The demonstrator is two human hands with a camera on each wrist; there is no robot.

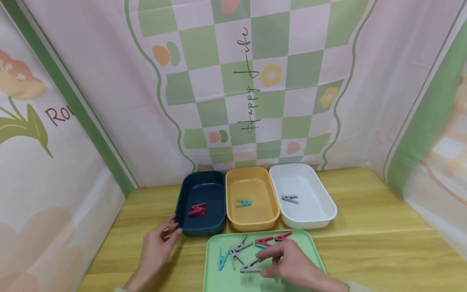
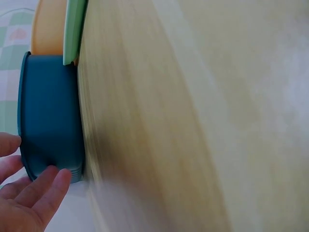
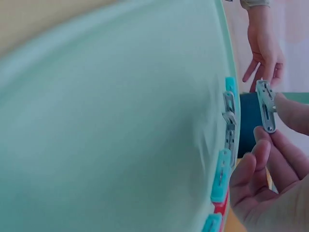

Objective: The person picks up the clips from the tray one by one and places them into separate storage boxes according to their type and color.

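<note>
My right hand [image 1: 293, 265] pinches a grey clothespin [image 1: 250, 267] between thumb and fingers, over the light green tray [image 1: 215, 280]. In the right wrist view the pinched clothespin [image 3: 266, 106] is held clear of the tray's surface. On the tray lie other grey clothespins [image 1: 236, 253], a light blue clothespin [image 1: 222, 259] and red clothespins [image 1: 264, 241], partly hidden by the right hand. My left hand [image 1: 156, 245] touches the near left corner of the dark blue bin [image 1: 204, 230], its fingers loosely bent. In the left wrist view, fingertips [image 2: 62, 178] rest against the bin's outer wall.
Red clothespins [image 1: 197, 209] lie in the dark blue bin. Beside it, the yellow bin [image 1: 251, 224] holds a light blue clothespin [image 1: 243, 202], and the white bin [image 1: 321, 221] a grey clothespin [image 1: 290, 199]. A patterned cloth [image 1: 233, 101] hangs behind the wooden table [image 1: 372, 235].
</note>
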